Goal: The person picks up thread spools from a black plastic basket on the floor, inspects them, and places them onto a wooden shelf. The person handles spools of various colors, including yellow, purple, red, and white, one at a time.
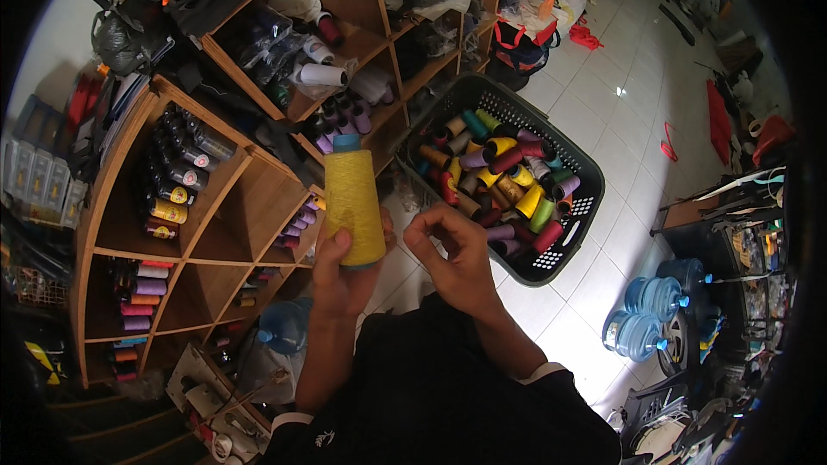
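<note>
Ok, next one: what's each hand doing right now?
Left hand: closed around a yellow thread cone.
Right hand: fingers curled, thumb near index finger; whether it pinches a thread end cannot be told.

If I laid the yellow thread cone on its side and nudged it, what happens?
The yellow thread cone would likely roll in a curve, being round and tapered. It's probably stiff, showing no sag in the left hand.
</note>
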Demonstrator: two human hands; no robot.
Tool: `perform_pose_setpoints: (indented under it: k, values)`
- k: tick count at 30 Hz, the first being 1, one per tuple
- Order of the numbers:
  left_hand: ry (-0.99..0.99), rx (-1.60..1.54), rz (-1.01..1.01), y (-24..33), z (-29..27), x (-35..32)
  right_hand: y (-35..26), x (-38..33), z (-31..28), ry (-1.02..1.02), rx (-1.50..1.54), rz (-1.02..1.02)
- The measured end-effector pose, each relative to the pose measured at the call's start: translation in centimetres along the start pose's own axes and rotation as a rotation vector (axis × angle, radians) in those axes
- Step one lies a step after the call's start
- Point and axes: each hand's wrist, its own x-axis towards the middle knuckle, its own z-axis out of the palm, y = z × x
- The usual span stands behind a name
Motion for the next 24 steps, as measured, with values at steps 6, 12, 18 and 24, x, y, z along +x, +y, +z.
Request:
perform_pose_setpoints:
  k: [6,12,18,24]
  values:
    - [0.078,-0.015,-0.097,0.4,0.6,-0.3,0.5,0.1,0.0,-0.057,0.037,0.031]
    - [0.076,-0.120,-0.029,0.4,0.8,-0.3,0.6,0.2,0.4,-0.100,0.113,0.112]
    - [0.075,-0.185,-0.017,0.7,-0.1,-0.5,0.7,0.3,0.5,-0.118,0.121,0.139]
    - [0.162,-0.240,-0.001,1.2,-0.2,-0.8,0.4,0.8,1.0,0.035,-0.198,-0.067]
